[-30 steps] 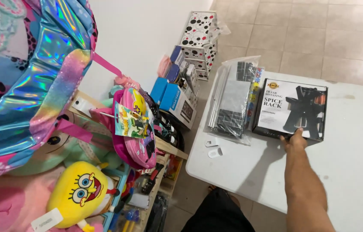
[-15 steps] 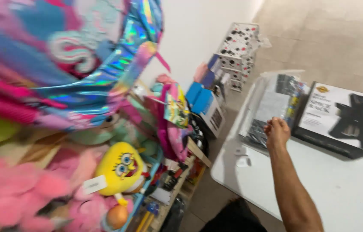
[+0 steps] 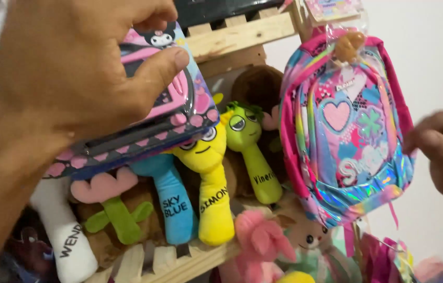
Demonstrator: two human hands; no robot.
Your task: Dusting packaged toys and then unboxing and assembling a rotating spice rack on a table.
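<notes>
- A flat pink toy package [image 3: 143, 112], printed with a cartoon figure and edged with hearts, is grasped by the left hand [image 3: 69, 68]; the thumb is pressed on its front and the fingers are curled over its top edge.
- The package is held in front of the wooden pallet shelf [image 3: 237, 36], just above a row of plush stick toys: white [image 3: 67, 238], blue [image 3: 174, 204], yellow [image 3: 211, 183] and green [image 3: 255, 157].
- The right hand [image 3: 441, 152] is raised just beside the holographic pink backpack [image 3: 347, 126]; nothing is seen in it, and its fingers are loosely bent.
- The step in hand is judged to be the handling of the package at the shelf.
- A steady hold and care not to knock the plush toys are called for.
</notes>
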